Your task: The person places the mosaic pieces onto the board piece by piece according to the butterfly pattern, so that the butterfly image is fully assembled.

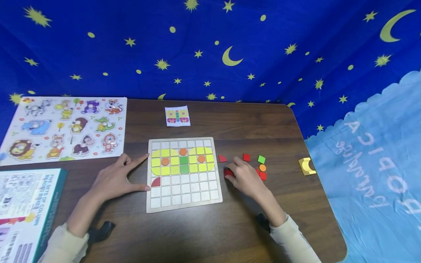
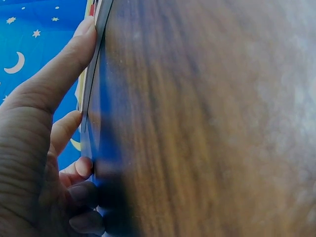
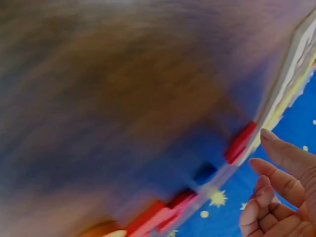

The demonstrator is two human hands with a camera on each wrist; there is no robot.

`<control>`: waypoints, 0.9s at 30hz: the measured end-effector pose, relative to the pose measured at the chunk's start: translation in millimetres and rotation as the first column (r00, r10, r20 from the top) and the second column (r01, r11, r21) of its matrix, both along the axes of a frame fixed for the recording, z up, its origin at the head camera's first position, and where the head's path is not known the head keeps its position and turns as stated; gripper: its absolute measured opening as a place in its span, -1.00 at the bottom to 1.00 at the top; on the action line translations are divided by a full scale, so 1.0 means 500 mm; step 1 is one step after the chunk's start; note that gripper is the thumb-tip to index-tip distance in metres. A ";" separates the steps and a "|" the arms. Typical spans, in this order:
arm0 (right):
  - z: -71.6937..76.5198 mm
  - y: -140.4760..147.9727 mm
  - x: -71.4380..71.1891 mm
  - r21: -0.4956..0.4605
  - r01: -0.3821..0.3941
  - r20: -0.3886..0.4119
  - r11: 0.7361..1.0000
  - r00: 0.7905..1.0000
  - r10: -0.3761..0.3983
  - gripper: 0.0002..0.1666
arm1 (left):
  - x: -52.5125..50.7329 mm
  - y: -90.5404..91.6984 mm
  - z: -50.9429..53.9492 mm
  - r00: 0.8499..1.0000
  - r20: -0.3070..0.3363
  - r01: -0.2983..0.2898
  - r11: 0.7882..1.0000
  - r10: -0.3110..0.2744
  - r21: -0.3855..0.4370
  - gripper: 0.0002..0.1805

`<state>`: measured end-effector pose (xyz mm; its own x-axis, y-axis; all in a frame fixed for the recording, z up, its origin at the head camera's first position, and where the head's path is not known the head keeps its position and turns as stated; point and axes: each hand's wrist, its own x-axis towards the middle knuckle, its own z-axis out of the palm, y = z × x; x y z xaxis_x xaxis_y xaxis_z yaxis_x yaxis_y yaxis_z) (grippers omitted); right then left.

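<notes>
A wooden grid board (image 1: 184,198) lies mid-table, holding yellow tiles, orange discs, green squares and a red quarter-round tile (image 1: 156,182) at its left side. My left hand (image 1: 115,179) touches the board's left edge, thumb and index finger spread wide; the left wrist view shows these fingers (image 2: 66,69) along the edge. To the right of the board, my right hand (image 1: 245,177) reaches over a dark red tile (image 1: 227,172), partly hidden under the fingertips. In the right wrist view its thumb and index finger stand apart near a red tile (image 3: 240,143).
Around the right hand lie a red quarter-round tile (image 1: 222,159), red squares (image 1: 246,157), a green square (image 1: 261,159) and an orange disc (image 1: 262,167). A butterfly card (image 1: 177,116) lies behind the board. An animal puzzle (image 1: 65,128) and a box (image 1: 26,212) occupy the left side.
</notes>
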<state>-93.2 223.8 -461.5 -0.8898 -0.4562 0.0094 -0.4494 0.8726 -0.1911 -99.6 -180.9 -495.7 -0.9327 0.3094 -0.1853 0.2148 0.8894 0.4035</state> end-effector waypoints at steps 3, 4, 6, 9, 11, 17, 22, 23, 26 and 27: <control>-0.007 0.010 0.000 0.009 0.014 0.015 1.000 1.000 -0.014 -0.64 | -0.001 0.000 -0.001 1.000 -0.004 0.008 1.000 -0.008 0.003 0.21; -0.009 0.012 0.000 0.008 0.013 0.018 1.000 1.000 -0.013 -0.66 | -0.001 0.000 0.000 1.000 -0.004 0.011 1.000 -0.011 0.003 0.21; -0.012 0.017 -0.001 0.003 0.009 0.020 1.000 1.000 -0.009 -0.69 | -0.002 0.001 0.001 1.000 -0.001 0.017 1.000 -0.017 0.004 0.21; -0.015 0.022 -0.003 -0.004 -0.005 0.015 1.000 1.000 0.005 -0.71 | -0.003 0.002 0.002 1.000 0.007 0.016 1.000 -0.016 0.004 0.21; -0.017 0.024 -0.005 -0.004 -0.014 0.011 1.000 1.000 0.014 -0.71 | -0.003 0.002 0.002 1.000 0.009 0.012 1.000 -0.013 0.001 0.21; -0.020 0.025 -0.011 -0.004 -0.020 0.016 1.000 1.000 0.020 -0.73 | -0.002 0.001 0.001 1.000 0.013 0.008 1.000 -0.008 0.004 0.22; -0.016 0.022 -0.013 0.000 -0.011 0.018 1.000 1.000 0.011 -0.70 | 0.001 0.000 0.000 1.000 0.019 0.005 1.000 -0.005 0.008 0.22; -0.014 0.021 -0.013 0.000 -0.008 0.015 1.000 1.000 0.008 -0.70 | 0.001 0.000 0.000 1.000 0.017 0.006 1.000 -0.006 0.008 0.22; -0.007 0.015 -0.015 -0.004 -0.009 0.000 1.000 1.000 0.009 -0.71 | 0.000 -0.001 0.001 1.000 0.011 0.004 1.000 -0.004 0.007 0.22; -0.004 0.012 -0.016 -0.006 -0.017 -0.007 1.000 1.000 0.017 -0.70 | 0.000 -0.001 0.001 1.000 0.009 0.003 1.000 -0.003 0.007 0.22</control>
